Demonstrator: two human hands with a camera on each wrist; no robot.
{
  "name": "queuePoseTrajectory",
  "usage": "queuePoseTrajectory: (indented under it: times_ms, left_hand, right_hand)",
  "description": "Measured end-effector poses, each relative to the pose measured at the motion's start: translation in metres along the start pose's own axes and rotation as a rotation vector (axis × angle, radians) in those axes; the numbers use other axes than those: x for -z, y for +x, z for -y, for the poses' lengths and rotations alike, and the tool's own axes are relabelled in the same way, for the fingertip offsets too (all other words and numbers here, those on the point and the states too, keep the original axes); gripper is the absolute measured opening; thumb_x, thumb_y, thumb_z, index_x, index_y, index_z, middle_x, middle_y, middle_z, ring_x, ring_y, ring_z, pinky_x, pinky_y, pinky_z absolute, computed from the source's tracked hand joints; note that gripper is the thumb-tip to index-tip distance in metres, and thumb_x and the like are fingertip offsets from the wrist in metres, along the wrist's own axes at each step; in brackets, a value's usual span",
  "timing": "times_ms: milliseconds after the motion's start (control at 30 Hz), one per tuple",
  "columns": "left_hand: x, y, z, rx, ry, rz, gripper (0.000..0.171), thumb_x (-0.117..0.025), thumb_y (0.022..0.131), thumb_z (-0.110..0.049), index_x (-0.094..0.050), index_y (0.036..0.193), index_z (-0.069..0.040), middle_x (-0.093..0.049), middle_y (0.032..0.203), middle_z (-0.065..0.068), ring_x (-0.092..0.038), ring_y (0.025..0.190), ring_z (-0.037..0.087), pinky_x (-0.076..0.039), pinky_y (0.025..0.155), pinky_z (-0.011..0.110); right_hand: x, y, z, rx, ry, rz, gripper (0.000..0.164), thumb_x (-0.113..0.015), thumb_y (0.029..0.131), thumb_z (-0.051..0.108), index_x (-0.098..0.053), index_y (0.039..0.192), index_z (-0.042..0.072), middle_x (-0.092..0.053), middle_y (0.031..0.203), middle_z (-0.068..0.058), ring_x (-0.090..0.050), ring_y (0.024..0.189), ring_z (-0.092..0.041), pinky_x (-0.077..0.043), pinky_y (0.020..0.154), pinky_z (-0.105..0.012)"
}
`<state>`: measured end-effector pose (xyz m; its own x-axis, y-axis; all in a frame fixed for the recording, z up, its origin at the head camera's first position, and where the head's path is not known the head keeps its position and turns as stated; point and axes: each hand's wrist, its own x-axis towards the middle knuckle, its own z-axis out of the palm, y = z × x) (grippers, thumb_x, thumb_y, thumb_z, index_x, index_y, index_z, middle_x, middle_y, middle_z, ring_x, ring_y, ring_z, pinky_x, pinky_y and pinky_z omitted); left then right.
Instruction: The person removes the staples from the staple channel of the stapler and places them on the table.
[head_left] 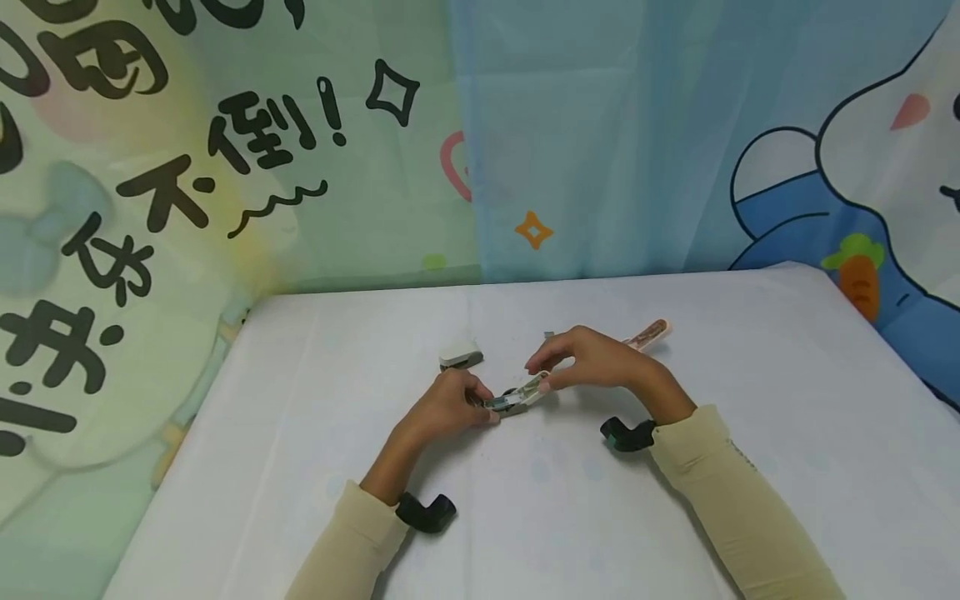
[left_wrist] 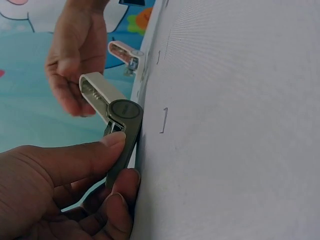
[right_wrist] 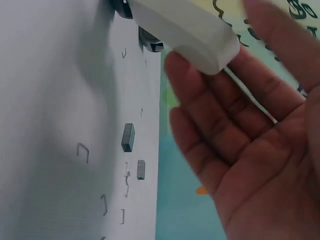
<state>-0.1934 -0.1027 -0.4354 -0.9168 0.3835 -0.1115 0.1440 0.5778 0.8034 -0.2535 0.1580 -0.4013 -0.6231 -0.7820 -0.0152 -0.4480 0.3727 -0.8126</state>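
Note:
An opened stapler [left_wrist: 126,117] with a grey base and white top arm lies at the middle of the table, its arm swung up. My left hand [head_left: 447,402] pinches the grey base between thumb and fingers, low over the cloth. Around the free end of the white arm [right_wrist: 192,37] is my right hand [head_left: 596,362]. Its fingers are loosely bent beside that end, and in the right wrist view the thumb stands apart from it. Whether the fingertips touch the arm, I cannot tell.
Another white and grey stapler [head_left: 461,357] sits beyond my left hand. An opened stapler with a pinkish-orange inside [head_left: 649,334] lies behind my right hand. Staple strips [right_wrist: 128,137] and several loose staples [right_wrist: 83,151] are scattered on the white tablecloth [head_left: 337,350].

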Motion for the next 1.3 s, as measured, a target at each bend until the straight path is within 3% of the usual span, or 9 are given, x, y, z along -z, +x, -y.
queuePoseTrajectory:
  times_ms: [167,367,567,767,900,1000,1067,1133,1300]
  left_hand:
    - [0.0,0.0,0.0,-0.001,-0.005,-0.002,0.02,-0.082,0.077,-0.008,-0.072,0.093,0.001,-0.065,0.077,-0.001,-0.057,0.068,0.011,-0.047,0.06,0.027]
    - [-0.004,0.004,-0.007,-0.028,0.075,0.007,0.021,-0.082,0.078,-0.012,-0.073,0.093,-0.001,-0.065,0.078,-0.003,-0.057,0.068,0.01,-0.047,0.06,0.025]
    - [-0.019,0.017,-0.021,-0.036,0.124,0.02,0.02,-0.083,0.078,-0.014,-0.073,0.092,-0.003,-0.063,0.077,-0.004,-0.055,0.07,0.009,-0.046,0.062,0.025]
    - [-0.041,0.03,-0.042,-0.022,0.231,-0.017,0.019,-0.083,0.078,-0.018,-0.075,0.09,-0.006,-0.063,0.074,-0.008,-0.055,0.069,0.007,-0.044,0.061,0.024]
    - [-0.056,0.039,-0.058,-0.002,0.319,-0.035,0.017,-0.082,0.079,-0.021,-0.075,0.089,-0.009,-0.061,0.072,-0.009,-0.053,0.064,0.008,-0.042,0.055,0.024]
    - [-0.066,0.045,-0.069,0.014,0.386,-0.051,0.016,-0.082,0.079,-0.024,-0.075,0.087,-0.012,-0.06,0.074,-0.01,-0.051,0.067,0.008,-0.042,0.054,0.024]
    - [-0.074,0.05,-0.075,0.02,0.427,-0.058,0.015,-0.082,0.08,-0.026,-0.076,0.087,-0.014,-0.06,0.077,-0.01,-0.05,0.07,0.008,-0.042,0.054,0.024]
    - [-0.081,0.054,-0.08,0.011,0.46,-0.066,0.016,-0.082,0.079,-0.029,-0.076,0.087,-0.017,-0.06,0.079,-0.01,-0.05,0.074,0.008,-0.042,0.055,0.024]
    - [-0.093,0.061,-0.085,-0.052,0.473,-0.062,0.016,-0.083,0.078,-0.032,-0.077,0.086,-0.019,-0.062,0.077,-0.013,-0.051,0.073,0.005,-0.045,0.062,0.024]
  right_hand:
    - [-0.001,0.001,0.004,0.011,-0.097,0.024,0.021,-0.074,0.086,0.01,-0.073,0.106,0.003,-0.069,0.103,-0.001,-0.063,0.094,-0.017,-0.048,0.084,-0.045]
    - [0.002,-0.008,0.0,0.003,-0.133,0.002,0.02,-0.071,0.088,0.008,-0.073,0.107,0.003,-0.069,0.106,-0.003,-0.063,0.093,-0.016,-0.05,0.082,-0.04]
    - [0.013,-0.028,-0.009,-0.06,-0.134,-0.028,0.02,-0.07,0.09,0.011,-0.073,0.108,0.004,-0.069,0.106,-0.003,-0.062,0.092,-0.017,-0.049,0.084,-0.041]
    - [0.026,-0.05,-0.013,-0.106,-0.171,-0.068,0.022,-0.071,0.089,0.014,-0.072,0.109,0.005,-0.069,0.107,-0.002,-0.064,0.098,-0.019,-0.047,0.087,-0.047]
    - [0.032,-0.066,-0.011,-0.109,-0.211,-0.123,0.021,-0.074,0.087,0.012,-0.073,0.106,0.005,-0.07,0.105,-0.004,-0.065,0.093,-0.023,-0.026,0.1,-0.061]
    - [0.036,-0.078,-0.011,-0.136,-0.247,-0.16,0.02,-0.075,0.086,0.011,-0.074,0.104,0.006,-0.068,0.108,-0.008,-0.059,0.1,-0.028,-0.029,0.099,-0.059]
    - [0.039,-0.086,-0.011,-0.17,-0.274,-0.164,0.02,-0.075,0.086,0.012,-0.074,0.105,0.006,-0.067,0.111,-0.012,-0.058,0.103,-0.031,-0.044,0.089,-0.048]
    - [0.043,-0.092,-0.011,-0.219,-0.297,-0.161,0.022,-0.075,0.086,0.014,-0.074,0.107,0.007,-0.066,0.113,-0.013,-0.056,0.106,-0.031,-0.051,0.075,-0.039]
    - [0.054,-0.102,-0.006,-0.264,-0.35,-0.13,0.023,-0.075,0.086,0.016,-0.073,0.107,0.007,-0.069,0.104,-0.004,-0.062,0.096,-0.024,-0.051,0.074,-0.036]
